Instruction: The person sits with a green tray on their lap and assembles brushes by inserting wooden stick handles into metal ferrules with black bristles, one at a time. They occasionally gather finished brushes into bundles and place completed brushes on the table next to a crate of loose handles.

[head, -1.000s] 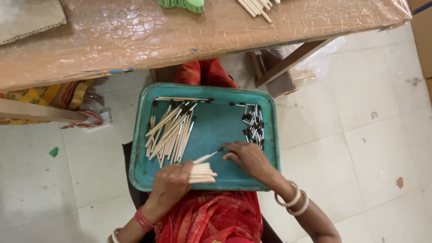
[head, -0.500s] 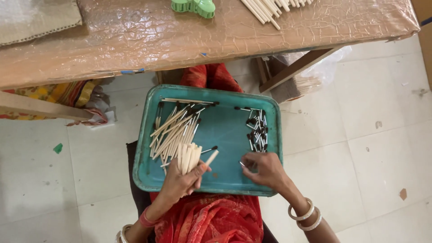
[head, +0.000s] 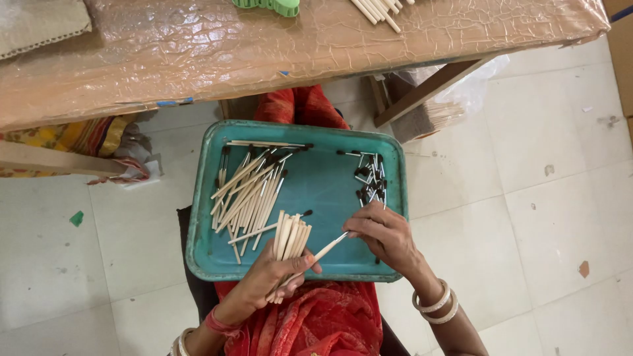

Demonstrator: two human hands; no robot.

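A teal tray [head: 330,191] rests on my lap. My left hand [head: 264,283] grips a fanned bundle of pale wooden sticks [head: 290,237] over the tray's near edge. My right hand [head: 382,234] pinches one single stick [head: 330,248], whose lower end reaches toward the bundle. A loose heap of pale sticks with dark tips [head: 250,188] lies on the tray's left half. A smaller cluster of short dark-tipped pieces [head: 370,177] lies at the tray's right side, just beyond my right fingers.
A table covered in crinkled brown plastic [head: 264,46] spans the top, with a green object [head: 273,5] and more sticks [head: 379,8] on it. A wooden leg [head: 428,92] and a plastic bag [head: 461,92] stand to the right. White floor tiles surround me.
My left hand has turned the bundle upright and fanned it. My right hand went to the dark-tipped cluster and now holds a single stick, brought toward the bundle.
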